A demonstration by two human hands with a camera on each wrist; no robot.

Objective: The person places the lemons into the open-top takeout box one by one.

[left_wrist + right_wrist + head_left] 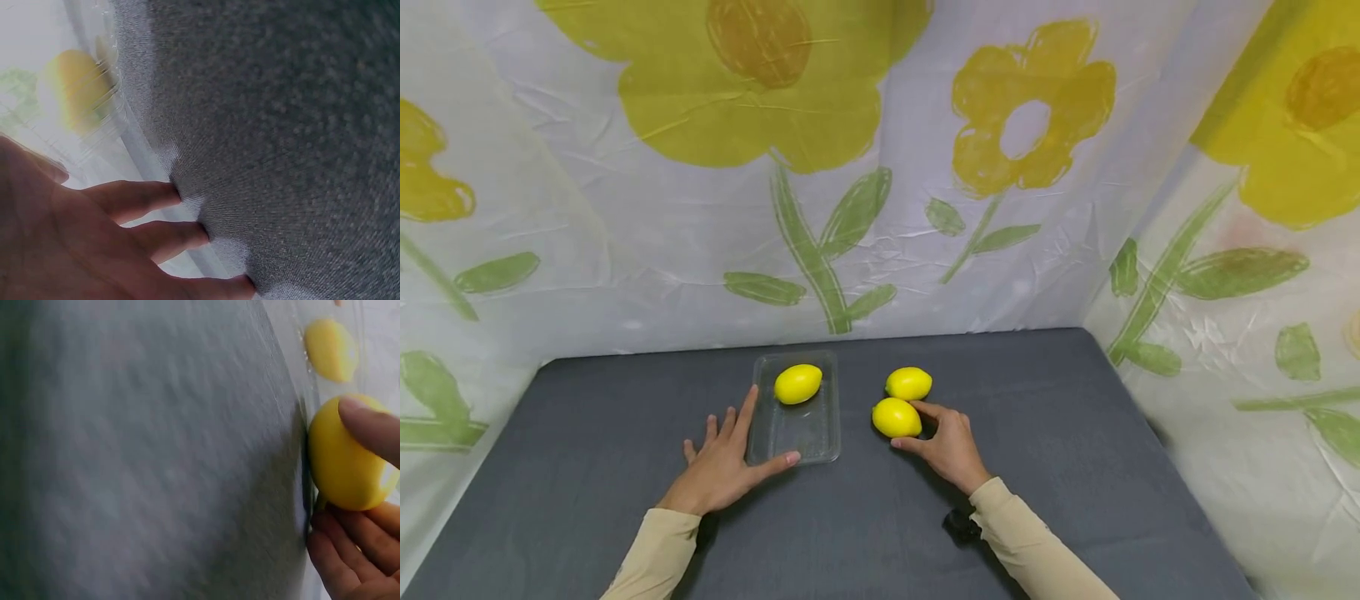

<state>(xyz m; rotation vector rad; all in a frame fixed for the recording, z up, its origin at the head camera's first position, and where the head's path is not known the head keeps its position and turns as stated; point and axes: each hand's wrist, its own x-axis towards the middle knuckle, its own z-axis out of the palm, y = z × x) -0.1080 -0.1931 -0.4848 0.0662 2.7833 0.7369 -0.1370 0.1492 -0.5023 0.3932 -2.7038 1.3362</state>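
Observation:
A clear plastic tray [794,433] lies on the dark cloth with one yellow lemon [798,384] in its far part. My left hand [718,471] spreads its fingers at the tray's left side, the thumb over its near edge and the index finger along its left edge. In the left wrist view, the other fingertips [234,284] rest on the cloth. To the right of the tray, my right hand [951,448] holds a second lemon [896,417] between thumb and fingers. A third lemon [908,383] sits just behind that one, overlapping it in the head view.
A dark grey cloth covers the table [1075,500]. Behind it hangs a white sheet [662,217] printed with yellow flowers, which continues along the sides. A small black device [961,527] shows under the right sleeve [1030,542].

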